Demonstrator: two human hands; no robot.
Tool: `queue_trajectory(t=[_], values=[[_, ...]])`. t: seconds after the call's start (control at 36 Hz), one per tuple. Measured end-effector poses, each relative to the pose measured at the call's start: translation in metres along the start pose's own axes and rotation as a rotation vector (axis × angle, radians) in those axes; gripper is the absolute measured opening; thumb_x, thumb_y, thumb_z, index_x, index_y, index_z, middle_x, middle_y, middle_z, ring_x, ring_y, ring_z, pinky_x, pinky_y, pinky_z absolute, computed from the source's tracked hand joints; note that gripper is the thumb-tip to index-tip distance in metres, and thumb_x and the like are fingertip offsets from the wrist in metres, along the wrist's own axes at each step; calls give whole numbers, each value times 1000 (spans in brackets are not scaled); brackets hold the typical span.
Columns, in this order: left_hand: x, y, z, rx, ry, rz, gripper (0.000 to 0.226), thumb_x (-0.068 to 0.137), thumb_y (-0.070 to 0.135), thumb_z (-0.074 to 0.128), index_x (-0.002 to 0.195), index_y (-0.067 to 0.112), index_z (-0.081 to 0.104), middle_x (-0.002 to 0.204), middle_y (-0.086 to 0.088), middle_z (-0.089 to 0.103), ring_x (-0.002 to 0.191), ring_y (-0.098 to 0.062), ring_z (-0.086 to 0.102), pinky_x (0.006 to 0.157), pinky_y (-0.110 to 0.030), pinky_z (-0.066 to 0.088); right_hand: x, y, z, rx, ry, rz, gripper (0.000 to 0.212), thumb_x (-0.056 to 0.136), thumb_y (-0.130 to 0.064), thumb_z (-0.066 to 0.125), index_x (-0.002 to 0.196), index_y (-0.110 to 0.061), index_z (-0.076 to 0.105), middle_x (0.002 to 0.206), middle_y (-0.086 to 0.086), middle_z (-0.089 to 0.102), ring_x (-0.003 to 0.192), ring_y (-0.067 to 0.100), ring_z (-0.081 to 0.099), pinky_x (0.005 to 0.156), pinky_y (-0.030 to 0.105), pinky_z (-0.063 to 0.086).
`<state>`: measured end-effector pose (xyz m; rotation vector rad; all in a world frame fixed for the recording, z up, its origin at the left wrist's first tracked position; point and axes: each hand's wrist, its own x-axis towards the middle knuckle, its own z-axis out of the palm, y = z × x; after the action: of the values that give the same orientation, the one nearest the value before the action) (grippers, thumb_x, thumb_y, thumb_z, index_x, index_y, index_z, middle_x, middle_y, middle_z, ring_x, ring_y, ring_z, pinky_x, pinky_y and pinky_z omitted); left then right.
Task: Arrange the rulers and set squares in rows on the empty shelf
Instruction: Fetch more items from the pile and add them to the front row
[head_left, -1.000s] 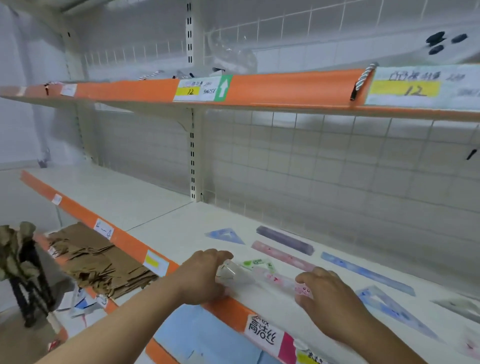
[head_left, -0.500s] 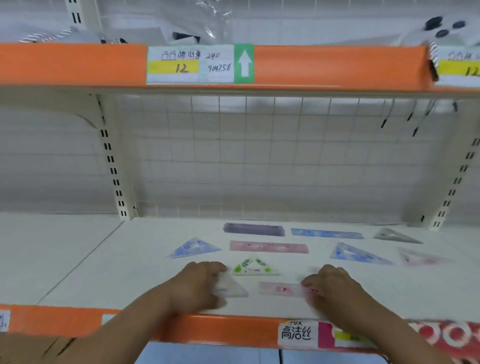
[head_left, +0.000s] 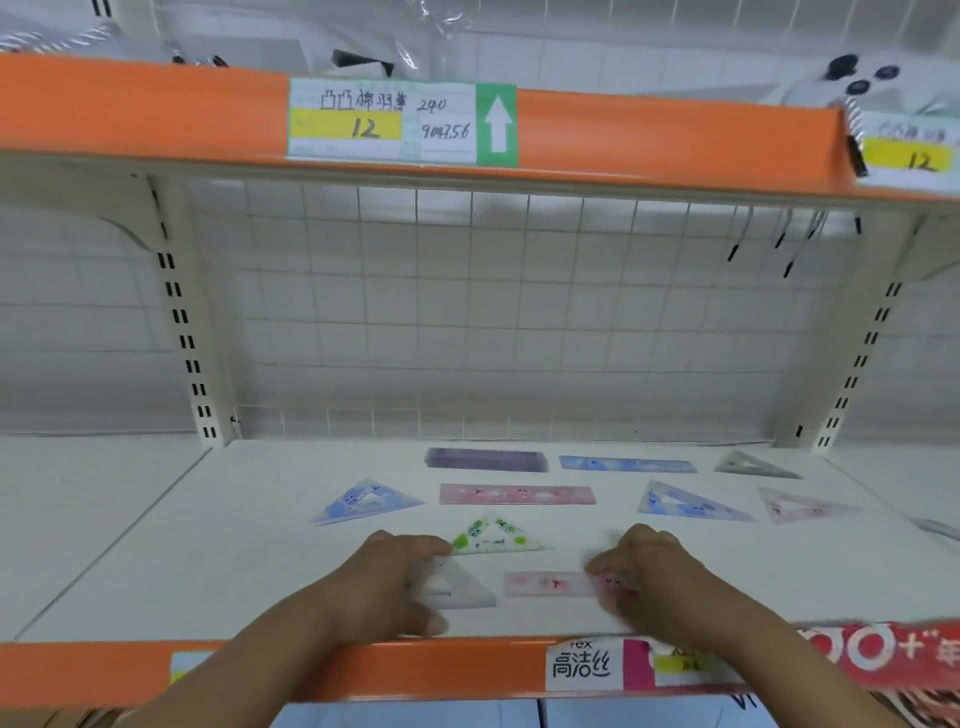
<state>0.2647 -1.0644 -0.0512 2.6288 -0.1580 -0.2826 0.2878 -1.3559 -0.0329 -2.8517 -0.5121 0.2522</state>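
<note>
1. Person's left hand (head_left: 387, 582): bare. No glove, ring or other item visible on it.
2. Person's right hand (head_left: 654, 577): bare. No glove or ring visible; outline soft with motion blur.
3. Left forearm (head_left: 249, 660): uncovered along its whole visible length, down to the frame's lower edge. No sleeve, watch or band in view.
4. Right forearm (head_left: 789, 670): likewise uncovered to the lower edge. No sleeve or wristwear in view.
5. Fingernails: only the left thumbnail can be made out, short; others too blurred.

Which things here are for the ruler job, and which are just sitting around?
For the job: pale set square under left hand; pink ruler under right hand; green set square; purple ruler.

Just there: price label; hooks.
</note>
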Motion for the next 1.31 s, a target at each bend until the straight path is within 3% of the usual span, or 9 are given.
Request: queue_trajectory(t=[0.19, 0.5, 0.58, 0.67, 0.72, 0.83, 1.06, 1.22, 1.31], values=[[-3, 7, -6, 101, -23, 52, 81, 76, 42, 74, 145, 36, 33, 145, 10, 37, 135, -12, 25, 110, -26, 27, 1, 6, 2, 52, -2, 27, 36, 93, -36, 56, 129, -40, 55, 118, -5, 43, 117, 12, 38, 101, 25, 36], [-13, -7, -17, 219, -38, -92, 89, 76, 54, 69, 149, 31, 25, 152, 9, 28, 141, -16, 20, 115, -31, 23, 4, 15, 8, 25, 43, 21, 33, 89, -40, 60, 122, -39, 59, 113, -8, 45, 112, 11, 45, 99, 26, 39], [-21, -11, -27, 299, -67, -129, 79, 81, 55, 64, 146, 23, 33, 150, 2, 32, 139, -19, 26, 114, -30, 24, 6, 17, 8, 16, 58, 21, 31, 90, -39, 60, 121, -37, 59, 114, -8, 46, 112, 11, 45, 99, 23, 39], [-24, -11, -29, 311, -83, -144, 74, 84, 55, 60, 145, 20, 35, 151, 0, 32, 140, -20, 27, 113, -30, 24, 6, 16, 8, 9, 60, 14, 21, 90, -38, 59, 111, -42, 59, 112, -9, 45, 109, 9, 45, 97, 20, 39], [-26, -10, -27, 304, -83, -144, 75, 86, 54, 60, 146, 19, 33, 152, -2, 29, 141, -21, 25, 114, -30, 23, 8, 15, 7, 6, 57, 10, 11, 90, -38, 58, 94, -46, 52, 111, -10, 45, 107, 8, 45, 96, 20, 39], [-26, -11, -26, 300, -84, -148, 79, 85, 55, 60, 149, 20, 28, 155, -1, 26, 143, -21, 23, 115, -30, 22, 9, 14, 7, -4, 28, 15, 23, 90, -36, 58, 76, -46, 43, 106, -11, 43, 105, 8, 42, 95, 20, 39], [-28, -9, -26, 316, -86, -158, 74, 86, 55, 59, 145, 18, 35, 152, -3, 30, 140, -22, 28, 113, -30, 24, 11, 11, 6, -7, 7, -5, 13, 92, -30, 55, 91, -38, 46, 105, -11, 43, 104, 9, 40, 90, 20, 38], [-27, -4, -27, 321, -90, -163, 72, 86, 52, 60, 144, 18, 36, 151, -3, 32, 139, -21, 30, 112, -30, 26, 7, 12, 5, -15, 2, -49, 20, 94, -23, 49, 86, -38, 37, 103, -13, 47, 99, 9, 41, 86, 22, 39], [-26, 0, -27, 328, -106, -169, 71, 86, 52, 60, 144, 18, 36, 150, -4, 32, 138, -22, 31, 112, -32, 27, 6, 11, 7, -10, 13, -81, 22, 95, -22, 47, 97, -43, 40, 105, -15, 48, 101, 8, 43, 90, 23, 39]])
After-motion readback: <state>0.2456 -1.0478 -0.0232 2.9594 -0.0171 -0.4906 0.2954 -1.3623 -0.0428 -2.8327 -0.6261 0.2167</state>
